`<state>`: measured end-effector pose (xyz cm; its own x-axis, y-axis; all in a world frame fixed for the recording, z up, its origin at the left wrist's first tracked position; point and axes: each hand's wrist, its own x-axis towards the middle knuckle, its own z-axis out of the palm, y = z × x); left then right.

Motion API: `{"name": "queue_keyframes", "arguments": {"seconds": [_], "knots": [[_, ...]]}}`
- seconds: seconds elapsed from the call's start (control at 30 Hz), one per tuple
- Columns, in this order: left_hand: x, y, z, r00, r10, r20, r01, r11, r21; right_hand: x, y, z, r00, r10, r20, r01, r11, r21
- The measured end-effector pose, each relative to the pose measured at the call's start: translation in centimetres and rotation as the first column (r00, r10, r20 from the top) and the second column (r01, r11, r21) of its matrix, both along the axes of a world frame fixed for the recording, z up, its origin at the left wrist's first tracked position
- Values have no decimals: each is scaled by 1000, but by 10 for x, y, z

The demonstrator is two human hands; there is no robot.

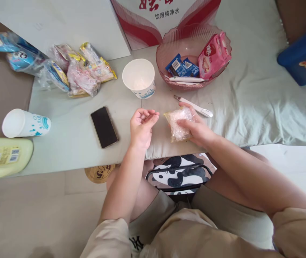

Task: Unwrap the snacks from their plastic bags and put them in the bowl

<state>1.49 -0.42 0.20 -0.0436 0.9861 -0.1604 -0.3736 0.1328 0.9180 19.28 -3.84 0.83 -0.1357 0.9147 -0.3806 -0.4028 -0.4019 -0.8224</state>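
Between the thumb and fingers of my right hand is a crinkled clear plastic packet with whitish contents, held just above the cloth. My left hand is to its left, apart from the packet, thumb and fingertips pressed together in a pinch; whatever they may hold is too small to make out. Beyond both hands stands an upright white paper cup with blue print and a little pale stuff at its bottom. A slim white tool with a dark tip lies right behind my right hand.
A pink ribbed bowl holds blue packets and a pink pack. Leftward lie a phone, several snack bags and a tipped paper cup. A yellow jug sits by the left edge, boxes behind.
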Motion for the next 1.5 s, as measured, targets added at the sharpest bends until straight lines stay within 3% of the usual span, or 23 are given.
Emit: {"name": "queue_keyframes", "arguments": {"seconds": [0.23,0.4,0.47,0.6,0.73,0.8,0.9,0.97,1.0,1.07,1.13,1.2,1.27,1.33,1.37,1.43,1.5], "knots": [[4,4,-1,986,-114,-121,95,984,-152,4,0,2,997,-65,30,61,990,127],[8,2,-4,987,-145,-75,143,989,-28,1,4,-8,977,-121,177,76,967,243],[11,-3,-3,971,-240,-13,240,971,14,-2,4,-10,957,-153,248,74,951,302],[15,-14,0,886,-463,12,463,886,-7,-7,1,-9,908,-172,382,20,929,370],[11,-16,0,904,-425,-47,420,903,-85,1,1,-5,846,-172,504,-105,874,474],[7,-12,-1,934,-355,-28,350,930,-111,13,4,-5,713,-236,660,-189,842,505],[-2,-2,0,969,-248,0,246,964,-98,32,8,-8,301,-338,892,-279,863,421],[-7,4,0,982,-190,15,190,979,-77,41,10,-12,47,-335,941,-297,895,333],[-9,6,0,985,-170,20,171,983,-67,45,10,-14,-34,-322,946,-300,906,297],[-13,10,-1,990,-143,23,143,989,-42,50,10,-16,-106,-305,946,-301,917,262],[-14,12,-3,991,-131,14,131,991,-20,51,9,-14,-85,-311,947,-306,912,272],[-14,12,-7,992,-122,-14,122,993,-11,49,7,-9,34,-315,948,-323,894,309],[-12,12,-11,992,-107,-64,107,994,-13,42,2,-1,269,-259,928,-359,867,346],[-9,10,-15,987,-95,-127,95,995,-5,32,-4,7,524,-122,843,-382,851,360],[-7,8,-17,983,-95,-158,97,995,10,26,-7,10,614,-52,788,-381,854,353],[-3,6,-19,971,-107,-213,121,991,51,15,-10,14,705,18,709,-347,881,322],[1,3,-19,958,-127,-256,154,984,87,8,-10,15,736,16,677,-291,910,295]]}}
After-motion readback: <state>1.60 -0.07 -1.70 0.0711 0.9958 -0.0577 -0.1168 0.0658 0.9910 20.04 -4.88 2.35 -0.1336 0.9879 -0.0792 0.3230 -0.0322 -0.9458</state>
